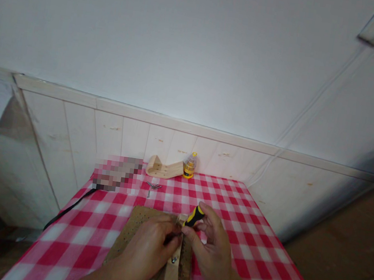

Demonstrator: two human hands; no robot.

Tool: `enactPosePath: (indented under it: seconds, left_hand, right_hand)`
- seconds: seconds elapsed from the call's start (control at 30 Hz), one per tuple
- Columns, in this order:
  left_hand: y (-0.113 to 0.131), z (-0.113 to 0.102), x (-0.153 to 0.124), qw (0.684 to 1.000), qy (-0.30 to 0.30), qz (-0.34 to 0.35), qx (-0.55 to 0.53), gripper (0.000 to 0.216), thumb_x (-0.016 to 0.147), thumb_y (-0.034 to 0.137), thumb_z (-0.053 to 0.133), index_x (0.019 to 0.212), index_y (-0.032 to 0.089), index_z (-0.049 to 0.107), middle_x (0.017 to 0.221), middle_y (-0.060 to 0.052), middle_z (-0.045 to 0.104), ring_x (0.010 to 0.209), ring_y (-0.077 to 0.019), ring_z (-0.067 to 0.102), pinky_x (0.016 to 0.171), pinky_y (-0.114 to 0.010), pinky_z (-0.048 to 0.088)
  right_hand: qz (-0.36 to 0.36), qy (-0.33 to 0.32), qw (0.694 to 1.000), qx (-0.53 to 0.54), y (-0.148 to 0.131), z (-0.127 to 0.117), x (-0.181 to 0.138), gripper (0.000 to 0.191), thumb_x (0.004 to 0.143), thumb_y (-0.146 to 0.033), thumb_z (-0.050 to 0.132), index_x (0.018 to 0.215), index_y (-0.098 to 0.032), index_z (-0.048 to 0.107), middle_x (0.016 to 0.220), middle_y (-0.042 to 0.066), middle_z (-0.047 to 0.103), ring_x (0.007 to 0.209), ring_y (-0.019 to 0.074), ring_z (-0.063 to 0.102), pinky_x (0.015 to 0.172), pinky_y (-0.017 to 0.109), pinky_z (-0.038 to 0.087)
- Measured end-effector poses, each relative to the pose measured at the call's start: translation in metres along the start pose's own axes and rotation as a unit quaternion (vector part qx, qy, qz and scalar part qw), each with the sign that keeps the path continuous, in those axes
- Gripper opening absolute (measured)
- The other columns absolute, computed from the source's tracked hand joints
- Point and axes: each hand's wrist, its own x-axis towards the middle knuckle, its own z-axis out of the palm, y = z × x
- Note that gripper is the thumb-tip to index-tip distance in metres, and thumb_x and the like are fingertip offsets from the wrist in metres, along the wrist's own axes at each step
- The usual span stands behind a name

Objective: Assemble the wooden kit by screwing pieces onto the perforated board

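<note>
A yellow and black screwdriver (195, 216) is held in my right hand (215, 246), its handle tilted up to the right. Its tip is hidden behind my fingers, near a light wooden strip (171, 279). My left hand (155, 240) is closed at the strip, fingertips pinched close to the screwdriver's lower end; what they hold is hidden. A metal fitting (174, 260) shows on the strip just below my fingers. Under the strip lies a brown board (134, 220) dotted with small holes.
Several loose screws (154, 186) lie beyond the board. A curved wooden piece (165, 169) and a yellow-capped clear bottle (190, 166) stand by the wall. A blurred-out object (117, 174) with a black strap (71, 207) lies at the back left of the checked tablecloth (253, 260).
</note>
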Motion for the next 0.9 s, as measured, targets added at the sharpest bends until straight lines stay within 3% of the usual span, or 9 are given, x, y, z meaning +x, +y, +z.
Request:
enactPosePath:
  seconds: [0.27, 0.43, 0.7, 0.9]
  left_hand:
    - [-0.0018, 0.0017, 0.0, 1.0, -0.017, -0.002, -0.014, 0.02, 0.087, 0.014, 0.055, 0.071, 0.018, 0.066, 0.079, -0.002, 0.069, 0.077, -0.0179, 0.064, 0.068, -0.027, 0.04]
    - [-0.0037, 0.0008, 0.0018, 0.999, -0.016, -0.014, -0.04, 0.022, 0.084, 0.012, 0.054, 0.072, 0.019, 0.07, 0.077, -0.002, 0.071, 0.074, -0.018, 0.065, 0.067, -0.027, 0.042]
    - [-0.0006, -0.0062, 0.0014, 0.996, -0.003, -0.025, -0.085, 0.03, 0.084, 0.007, 0.049, 0.082, 0.023, 0.075, 0.086, 0.0, 0.076, 0.084, -0.0179, 0.069, 0.076, -0.027, 0.047]
    - [-0.0005, -0.0036, 0.0004, 0.997, -0.002, -0.02, -0.076, 0.023, 0.082, 0.008, 0.054, 0.079, 0.021, 0.073, 0.086, -0.002, 0.073, 0.085, -0.0189, 0.068, 0.076, -0.027, 0.047]
  right_hand:
    - [-0.022, -0.043, 0.998, 0.041, -0.006, -0.0062, -0.0009, 0.056, 0.095, -0.011, 0.06, 0.145, -0.035, 0.049, 0.118, 0.006, 0.076, 0.099, 0.0197, 0.077, 0.088, 0.031, 0.064]
    - [-0.004, -0.051, 0.996, 0.071, -0.0047, -0.0064, -0.0005, 0.057, 0.096, -0.01, 0.059, 0.144, -0.038, 0.05, 0.115, 0.004, 0.077, 0.1, 0.0186, 0.077, 0.087, 0.029, 0.064]
    - [-0.007, -0.053, 0.995, 0.081, -0.0066, -0.005, 0.0023, 0.059, 0.095, -0.008, 0.06, 0.144, -0.039, 0.051, 0.115, 0.003, 0.076, 0.1, 0.0177, 0.077, 0.09, 0.029, 0.063]
    - [-0.017, -0.056, 0.995, 0.084, -0.0086, -0.0058, 0.0024, 0.06, 0.094, -0.007, 0.06, 0.144, -0.039, 0.05, 0.115, 0.002, 0.076, 0.101, 0.0166, 0.076, 0.091, 0.026, 0.062]
